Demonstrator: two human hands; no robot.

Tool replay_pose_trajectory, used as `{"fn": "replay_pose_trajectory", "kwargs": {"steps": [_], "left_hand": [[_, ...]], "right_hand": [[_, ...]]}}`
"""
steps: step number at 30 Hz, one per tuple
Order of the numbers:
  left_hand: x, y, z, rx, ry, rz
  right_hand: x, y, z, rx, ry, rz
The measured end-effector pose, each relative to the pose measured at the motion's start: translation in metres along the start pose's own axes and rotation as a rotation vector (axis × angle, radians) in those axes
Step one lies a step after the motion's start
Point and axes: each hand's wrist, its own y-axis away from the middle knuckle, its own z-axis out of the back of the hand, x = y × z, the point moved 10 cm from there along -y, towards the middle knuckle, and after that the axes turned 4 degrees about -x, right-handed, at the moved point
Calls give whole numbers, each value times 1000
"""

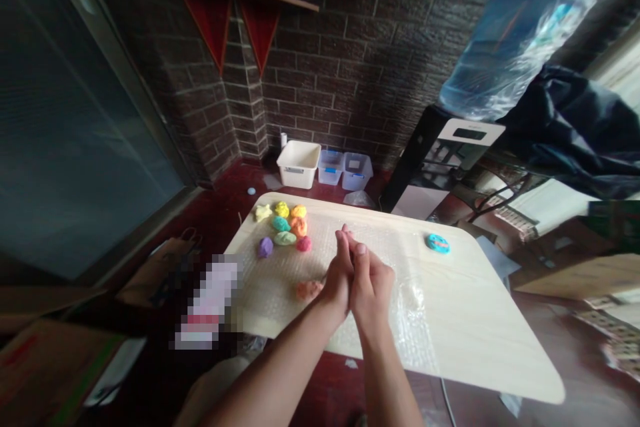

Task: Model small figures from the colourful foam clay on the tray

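Note:
My left hand (pixel 338 275) and my right hand (pixel 371 281) are pressed together above the bubble wrap, palms facing. Fingers of the right are curled against the left; whatever lies between the palms is hidden. Just left of my left wrist a brownish-orange lump (pixel 309 290), apparently modelling clay, rests on the bubble wrap (pixel 280 297). Farther back on the left sits a cluster of coloured clay lumps: a purple one (pixel 265 247), a pink one (pixel 304 243), a pale green one (pixel 285 238), a teal one (pixel 281 223), an orange one (pixel 299 226) and several yellowish ones.
The light wooden table (pixel 480 307) carries a round blue object (pixel 438 243) at its right. Behind it on the floor stand a white basket (pixel 299 173) and two clear bins (pixel 356 177). A water dispenser (pixel 425 167) is at the back right; cardboard boxes (pixel 50 367) lie left.

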Motion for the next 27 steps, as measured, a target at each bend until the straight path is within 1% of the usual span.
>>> {"fn": "replay_pose_trajectory", "kwargs": {"steps": [2, 3, 5, 6, 8, 10, 12, 14, 16, 18, 19, 20, 21, 22, 23, 24, 25, 26, 27], "left_hand": [[5, -2, -2, -85, -68, 27], [6, -3, -4, -120, -90, 30], [4, -3, -4, -190, -116, 14], [2, -2, -4, -199, -123, 3], [2, -1, -5, -148, -125, 24], [8, 1, -4, -63, -104, 89], [15, 3, 3, -31, -48, 157], [23, 4, 9, -30, 37, 226], [29, 3, 8, -8, 133, 278], [31, -1, 4, 26, 221, 318], [32, -4, 2, 40, 257, 341], [33, -7, 3, 42, 284, 368], [34, -11, 4, 38, 300, 397], [33, -16, 8, 25, 306, 410], [30, -22, 15, -5, 297, 408], [26, -28, 20, -11, 279, 388], [21, -34, 24, -9, 252, 354], [17, -39, 28, -15, 228, 336], [13, -42, 32, -29, 187, 311]], "right_hand": [[-5, -2, 29, -172, 40, -40], [-10, -3, 46, -283, 11, -84], [-25, -4, 67, -412, -69, -201], [-30, -6, 70, -419, -131, -235], [-35, -11, 70, -407, -292, -264], [-35, -14, 64, -360, -386, -254], [-35, -17, 57, -304, -380, -239], [-36, -18, 53, -258, -248, -211], [-33, -20, 45, -193, -32, -129], [-26, -21, 26, -74, 163, -6], [-22, -18, 12, 10, 235, 64], [-21, -15, -1, 72, 270, 101], [-21, -10, -15, 137, 290, 127], [-20, -4, -31, 228, 358, 172], [-20, 4, -45, 308, 399, 207], [-18, 10, -55, 364, 421, 239], [-17, 15, -61, 397, 435, 268], [-14, 17, -62, 397, 428, 285], [-10, 16, -58, 357, 403, 294]]}}
